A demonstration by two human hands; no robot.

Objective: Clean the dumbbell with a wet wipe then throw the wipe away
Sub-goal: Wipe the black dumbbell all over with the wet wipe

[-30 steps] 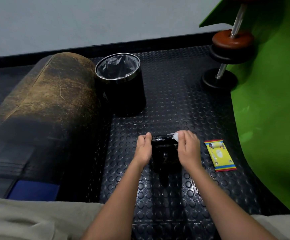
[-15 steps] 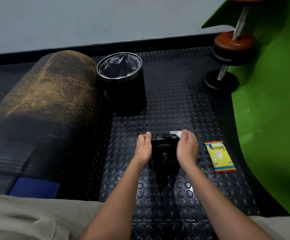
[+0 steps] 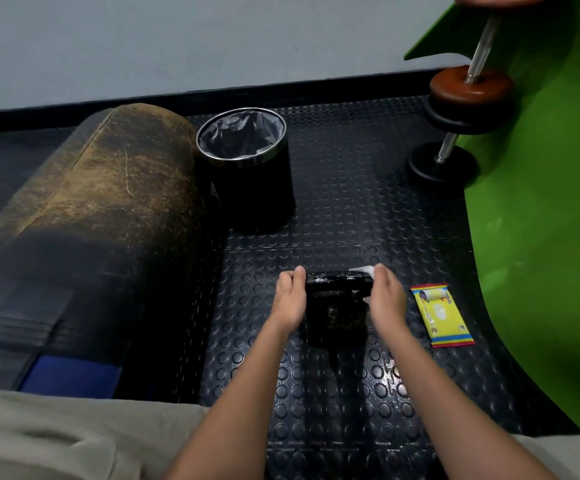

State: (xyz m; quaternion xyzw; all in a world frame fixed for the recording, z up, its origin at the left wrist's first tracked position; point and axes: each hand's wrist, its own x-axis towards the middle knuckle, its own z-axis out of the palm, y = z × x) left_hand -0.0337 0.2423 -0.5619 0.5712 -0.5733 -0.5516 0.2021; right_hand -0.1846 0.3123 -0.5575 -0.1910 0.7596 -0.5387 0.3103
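A black dumbbell stands on end on the studded rubber floor, between my two hands. My left hand grips its left side and steadies it. My right hand presses a white wet wipe against the dumbbell's upper right edge; only a corner of the wipe shows past my fingertips and below my palm. A black bin with a grey liner and a metal rim stands open on the floor beyond the dumbbell.
A yellow wet-wipe packet lies flat just right of my right hand. A worn brown and black padded roll fills the left. Plate dumbbells lean at the far right against a green mat.
My right hand has shifted the wipe slightly along the dumbbell's top right edge. My left hand keeps its hold, and the dumbbell stays in place.
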